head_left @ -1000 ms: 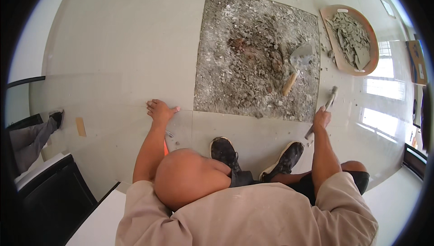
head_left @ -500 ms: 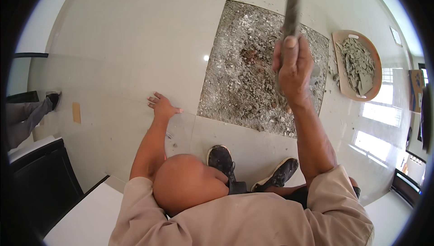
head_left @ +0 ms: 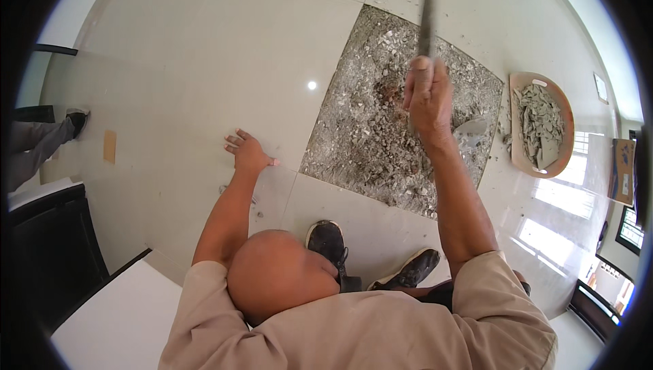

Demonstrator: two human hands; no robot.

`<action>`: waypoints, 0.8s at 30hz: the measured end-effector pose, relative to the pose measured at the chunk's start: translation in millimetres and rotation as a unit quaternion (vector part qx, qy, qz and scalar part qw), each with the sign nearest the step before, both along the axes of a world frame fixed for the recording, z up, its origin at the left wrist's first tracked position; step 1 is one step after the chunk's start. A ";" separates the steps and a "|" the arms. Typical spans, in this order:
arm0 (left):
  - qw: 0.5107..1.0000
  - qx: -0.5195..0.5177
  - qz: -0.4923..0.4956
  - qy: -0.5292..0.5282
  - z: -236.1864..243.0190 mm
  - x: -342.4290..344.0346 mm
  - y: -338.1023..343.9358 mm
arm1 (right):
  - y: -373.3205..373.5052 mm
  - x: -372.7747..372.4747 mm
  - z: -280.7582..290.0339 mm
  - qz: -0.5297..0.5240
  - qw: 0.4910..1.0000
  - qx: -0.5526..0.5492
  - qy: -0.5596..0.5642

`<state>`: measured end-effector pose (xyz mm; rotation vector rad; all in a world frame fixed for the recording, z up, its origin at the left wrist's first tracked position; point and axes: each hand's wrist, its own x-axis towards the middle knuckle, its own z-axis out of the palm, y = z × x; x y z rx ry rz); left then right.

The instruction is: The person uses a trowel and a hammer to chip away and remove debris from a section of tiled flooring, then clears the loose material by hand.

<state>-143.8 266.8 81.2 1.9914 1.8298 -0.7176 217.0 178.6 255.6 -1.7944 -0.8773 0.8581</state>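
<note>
My right hand (head_left: pixel 430 101) is wrapped around the handle of a hammer (head_left: pixel 426 23), raised over a square patch of broken mortar and rubble (head_left: pixel 371 139) in the tiled floor. The hammer's head is blurred and near the top edge of the view. My left hand (head_left: pixel 250 152) lies on the pale tile (head_left: pixel 204 84) with its fingers spread, left of the patch's near corner. Beside my right wrist, a flat grey blade like a trowel's (head_left: pixel 471 132) rests on the rubble; its handle is hidden.
An orange-brown basin (head_left: pixel 570 132) of broken tile pieces stands right of the patch. My black shoes (head_left: pixel 328 241) are near its front edge. At the far left is another person's leg (head_left: pixel 51 142). A black chair (head_left: pixel 58 241) and a cardboard box (head_left: pixel 622 173) flank the area.
My right hand and the hammer have shifted slightly left in the view, uncovering more of the grey blade. The view has turned a little. My left hand stays on the tile.
</note>
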 end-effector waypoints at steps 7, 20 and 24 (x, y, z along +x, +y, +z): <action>1.000 -0.006 -0.005 -0.017 -8.3 32.1 -5.0 | -32.8 33.7 -136.4 0.064 0.953 -0.064 -0.289; 0.999 -0.016 0.041 -0.029 -20.4 19.2 -4.9 | -43.4 10.5 -142.9 0.033 0.971 -0.088 -0.218; 0.997 -0.014 0.066 -0.027 -16.5 -1.5 -3.6 | -34.5 -16.8 -102.8 0.029 0.970 -0.131 -0.205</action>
